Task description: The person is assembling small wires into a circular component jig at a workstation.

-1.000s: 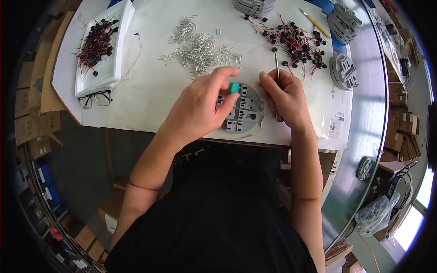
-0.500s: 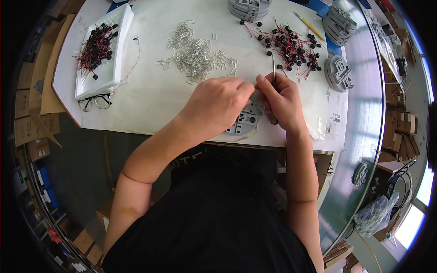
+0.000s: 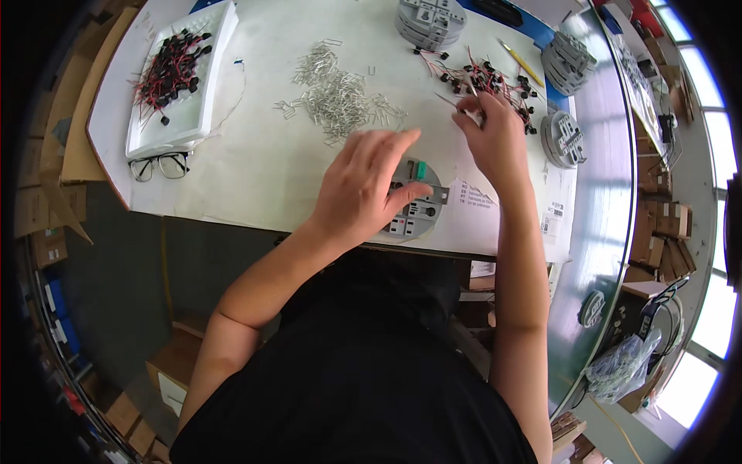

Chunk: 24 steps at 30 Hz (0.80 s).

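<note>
My left hand (image 3: pixel 359 182) is open, fingers stretched and thumb apart, over the left part of a round grey plastic base (image 3: pixel 421 224). A small green block (image 3: pixel 421 170) sits in the upper part of that base. My right hand (image 3: pixel 495 131) has its fingers closed on slim pointed metal tweezers (image 3: pixel 446 101), mostly hidden by the fingers. It is at the near edge of a pile of black buzzer-like parts with red wires (image 3: pixel 483 73). Whether the tips touch a part, I cannot tell.
Bent metal pins (image 3: pixel 336 97) lie heaped mid-table. A white foam tray (image 3: pixel 216 77) holds more wired black parts at the left, with glasses (image 3: pixel 160 166) by it. Stacked grey bases (image 3: pixel 429 23) and a single base (image 3: pixel 563 139) stand farther off, near a yellow pen-like tool (image 3: pixel 522 62).
My hands have come apart. The right hand has moved away from me to the wired parts with the tweezers; the left has opened and shifted slightly left, uncovering the base and its green block.
</note>
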{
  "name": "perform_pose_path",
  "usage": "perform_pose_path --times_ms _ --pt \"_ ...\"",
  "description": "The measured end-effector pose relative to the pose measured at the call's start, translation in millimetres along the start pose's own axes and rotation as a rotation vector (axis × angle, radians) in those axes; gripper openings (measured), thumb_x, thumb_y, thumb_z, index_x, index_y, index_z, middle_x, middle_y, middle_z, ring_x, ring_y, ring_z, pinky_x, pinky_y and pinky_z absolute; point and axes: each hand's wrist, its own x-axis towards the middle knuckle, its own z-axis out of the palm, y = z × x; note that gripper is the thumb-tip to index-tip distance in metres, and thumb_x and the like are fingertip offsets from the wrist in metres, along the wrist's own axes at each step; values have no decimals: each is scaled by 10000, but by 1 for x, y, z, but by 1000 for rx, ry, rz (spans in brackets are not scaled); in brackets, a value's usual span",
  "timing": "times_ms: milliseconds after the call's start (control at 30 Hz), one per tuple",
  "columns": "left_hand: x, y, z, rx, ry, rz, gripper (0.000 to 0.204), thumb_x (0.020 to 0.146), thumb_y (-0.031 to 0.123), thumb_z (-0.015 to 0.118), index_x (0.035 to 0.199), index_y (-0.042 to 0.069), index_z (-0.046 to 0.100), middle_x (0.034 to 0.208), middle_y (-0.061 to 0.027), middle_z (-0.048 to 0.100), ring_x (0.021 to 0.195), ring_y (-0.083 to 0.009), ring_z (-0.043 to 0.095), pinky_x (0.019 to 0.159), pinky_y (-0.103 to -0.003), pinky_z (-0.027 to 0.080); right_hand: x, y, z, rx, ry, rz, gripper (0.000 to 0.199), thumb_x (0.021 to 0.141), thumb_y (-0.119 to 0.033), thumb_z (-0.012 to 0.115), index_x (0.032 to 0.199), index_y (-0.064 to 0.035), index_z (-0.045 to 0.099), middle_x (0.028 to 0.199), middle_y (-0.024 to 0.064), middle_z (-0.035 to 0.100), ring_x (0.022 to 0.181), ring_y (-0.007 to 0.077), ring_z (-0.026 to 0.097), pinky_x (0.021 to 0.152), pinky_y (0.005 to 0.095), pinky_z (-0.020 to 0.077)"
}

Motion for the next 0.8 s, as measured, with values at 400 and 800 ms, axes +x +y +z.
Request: perform_pose_path --times_ms 400,800 --pt "29 -4 -42 -507 -221 86 296 888 79 863 1172 37 793 1017 -107 774 872 -215 724 796 -318 568 -81 -65 -33 727 5 5 277 797 48 891 1039 10 763 958 95 786 766 135 705 676 270 556" --pt "17 11 -49 -1036 -441 -436 107 954 42 788 1021 -35 755 891 3 724 816 -47 631 703 -234 498 -94 -75 -34 538 20 -203 269 804 77 872 1041 18 761 1010 117 757 823 186 717 707 281 565"
